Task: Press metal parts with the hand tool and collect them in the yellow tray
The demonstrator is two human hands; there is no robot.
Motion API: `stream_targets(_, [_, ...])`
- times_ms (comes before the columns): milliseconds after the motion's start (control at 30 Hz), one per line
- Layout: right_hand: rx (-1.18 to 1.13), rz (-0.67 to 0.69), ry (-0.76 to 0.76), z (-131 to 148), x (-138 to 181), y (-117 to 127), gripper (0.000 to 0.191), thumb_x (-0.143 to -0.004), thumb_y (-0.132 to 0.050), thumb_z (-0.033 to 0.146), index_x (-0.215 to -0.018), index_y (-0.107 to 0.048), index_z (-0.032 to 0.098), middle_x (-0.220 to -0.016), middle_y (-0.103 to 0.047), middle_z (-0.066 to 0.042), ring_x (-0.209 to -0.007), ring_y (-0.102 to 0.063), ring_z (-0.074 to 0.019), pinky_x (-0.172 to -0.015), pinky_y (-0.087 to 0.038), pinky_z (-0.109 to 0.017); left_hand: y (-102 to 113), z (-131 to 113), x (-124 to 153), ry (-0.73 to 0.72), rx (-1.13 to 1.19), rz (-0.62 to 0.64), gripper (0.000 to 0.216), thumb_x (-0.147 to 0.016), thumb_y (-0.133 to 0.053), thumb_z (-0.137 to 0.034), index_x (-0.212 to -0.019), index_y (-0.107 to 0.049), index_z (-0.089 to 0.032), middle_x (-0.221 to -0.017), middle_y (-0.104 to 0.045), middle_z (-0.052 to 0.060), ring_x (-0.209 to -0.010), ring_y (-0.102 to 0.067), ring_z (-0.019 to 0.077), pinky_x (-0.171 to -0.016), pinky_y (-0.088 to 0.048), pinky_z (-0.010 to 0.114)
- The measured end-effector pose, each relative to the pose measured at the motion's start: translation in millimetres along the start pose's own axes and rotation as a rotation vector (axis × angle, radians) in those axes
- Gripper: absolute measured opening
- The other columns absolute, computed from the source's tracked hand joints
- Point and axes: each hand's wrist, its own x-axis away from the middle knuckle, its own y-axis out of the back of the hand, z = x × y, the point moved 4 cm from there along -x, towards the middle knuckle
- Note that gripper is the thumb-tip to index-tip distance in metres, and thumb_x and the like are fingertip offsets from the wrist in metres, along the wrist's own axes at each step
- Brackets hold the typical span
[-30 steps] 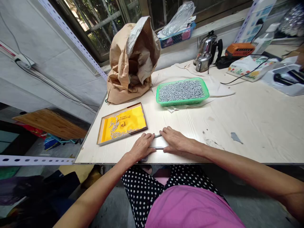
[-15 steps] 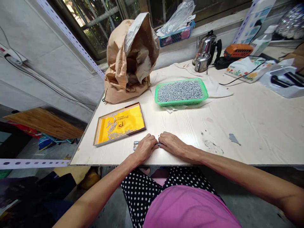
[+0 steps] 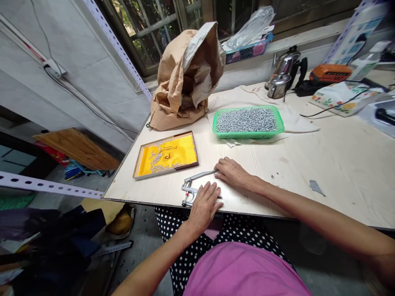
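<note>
A pair of grey snap-fastener pliers [image 3: 189, 189] lies near the table's front edge, jaws to the left and handles spread apart. A spring and a small red part show at its head. My left hand [image 3: 206, 200] lies over the lower handle with its fingers stretched out flat, hiding most of it. The end of the upper handle [image 3: 202, 174] is in the fingers of my right hand [image 3: 231, 170]; the exact grip is partly hidden. Beyond my left hand sits a shallow box [image 3: 135, 172] with a yellow lining and several small metal pins in it.
A green basket [image 3: 281, 125] full of small metal pins stands at the back middle. Left of it is a large open brown paper bag [image 3: 173, 88]. A steel kettle [image 3: 285, 63], an orange battery [image 3: 330, 73] and a tissue pack [image 3: 342, 98] crowd the back right.
The pliers' handles have opened apart and more of the tool shows. My left hand has moved nearer the table edge and flattened; my right hand has moved away with the upper handle.
</note>
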Motion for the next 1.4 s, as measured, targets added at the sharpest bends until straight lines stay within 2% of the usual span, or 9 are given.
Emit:
stream_targets(233, [0.093,0.031,-0.087,8.0,-35.4,10.3,0.013,-0.089,-0.059,0.024,-0.096,-0.066,0.016,-0.101,-0.062,-0.010,-0.093,-0.050,-0.0232,-0.073,-0.032,-0.033,4.7,-1.5,1.8,-0.009,0.127,0.006,0.039,-0.093,-0.055,-0.034,-0.128,-0.055,-0.016,-0.134,-0.058,0.012,-0.134,-0.044,0.0282,-0.113,-0.032,0.056])
stream_targets(467, [0.086,0.189,0.528,127.9,-46.7,-12.6,0.014,-0.089,-0.059,0.027,-0.082,-0.069,0.021,-0.094,-0.061,-0.007,-0.091,-0.046,-0.0227,-0.067,-0.030,-0.033,-7.2,4.7,7.5,0.102,0.146,0.071,0.039,-0.090,-0.057,-0.039,-0.122,-0.061,-0.016,-0.118,-0.067,0.013,-0.115,-0.060,0.0304,-0.099,-0.049,0.046])
stream_targets(633, [0.093,0.180,0.644,152.6,-59.5,-34.6,0.017,-0.090,-0.055,0.020,-0.077,-0.066,0.018,-0.090,-0.063,-0.007,-0.090,-0.047,-0.0216,-0.069,-0.034,-0.034,-2.5,-9.0,16.7,0.021,0.117,0.066,0.038,-0.091,-0.055,-0.042,-0.115,-0.064,-0.014,-0.106,-0.071,0.012,-0.100,-0.066,0.0272,-0.088,-0.054,0.039])
stream_targets(800, [-0.144,-0.092,0.451,122.6,-76.2,2.7,0.012,-0.088,-0.051,0.015,-0.087,-0.062,0.017,-0.084,-0.064,-0.006,-0.081,-0.053,-0.0182,-0.073,-0.041,-0.031,45.5,-4.8,16.1,-0.293,0.018,-0.120,0.023,-0.096,-0.045,-0.023,-0.107,-0.064,-0.016,-0.099,-0.070,0.008,-0.094,-0.063,0.0185,-0.086,-0.052,0.030])
stream_targets(933, [-0.209,-0.505,0.142,39.6,-82.4,89.1,0.015,-0.090,-0.045,0.018,-0.092,-0.060,0.019,-0.087,-0.063,-0.007,-0.081,-0.056,-0.0192,-0.075,-0.044,-0.032,104.3,82.3,-8.6,0.236,-0.236,-0.287,0.028,-0.097,-0.042,-0.019,-0.090,-0.069,-0.017,-0.085,-0.066,0.009,-0.084,-0.058,0.0206,-0.077,-0.050,0.034])
stream_targets(1067, [-0.018,-0.664,-0.137,-61.8,-80.6,143.7,0.017,-0.090,-0.048,0.023,-0.094,-0.063,0.016,-0.085,-0.063,-0.010,-0.079,-0.057,-0.0229,-0.074,-0.043,-0.037,125.0,156.9,-36.6,0.600,-0.314,-0.032,0.023,-0.091,-0.051,-0.020,-0.082,-0.072,-0.014,-0.094,-0.066,0.012,-0.097,-0.057,0.0243,-0.083,-0.047,0.035])
stream_targets(1167, [0.165,-0.545,-0.216,-102.6,-71.7,138.6,0.023,-0.091,-0.053,0.029,-0.101,-0.065,0.013,-0.090,-0.062,-0.016,-0.086,-0.056,-0.0276,-0.075,-0.042,-0.041,117.6,178.9,-49.0,0.711,-0.273,0.140,0.016,-0.083,-0.058,-0.018,-0.079,-0.073,-0.013,-0.098,-0.067,0.014,-0.102,-0.058,0.0270,-0.079,-0.046,0.033])
stream_targets(1233, [0.200,-0.507,-0.191,-101.0,-58.0,121.7,0.028,-0.091,-0.054,0.033,-0.108,-0.065,0.013,-0.095,-0.061,-0.017,-0.091,-0.056,-0.0287,-0.077,-0.043,-0.041,110.6,183.6,-53.7,0.736,-0.249,0.188,0.012,-0.078,-0.061,-0.017,-0.075,-0.073,-0.013,-0.091,-0.069,0.013,-0.096,-0.061,0.0268,-0.075,-0.046,0.031])
stream_targets(1400, [-0.087,-0.301,-0.024,-24.2,-9.7,57.5,0.024,-0.095,-0.046,0.032,-0.106,-0.063,0.019,-0.098,-0.062,-0.010,-0.089,-0.060,-0.0231,-0.077,-0.048,-0.036,101.2,189.5,-60.6,0.742,-0.211,0.253,0.010,-0.074,-0.062,-0.016,-0.071,-0.071,-0.016,-0.079,-0.071,0.009,-0.084,-0.065,0.0228,-0.069,-0.044,0.026])
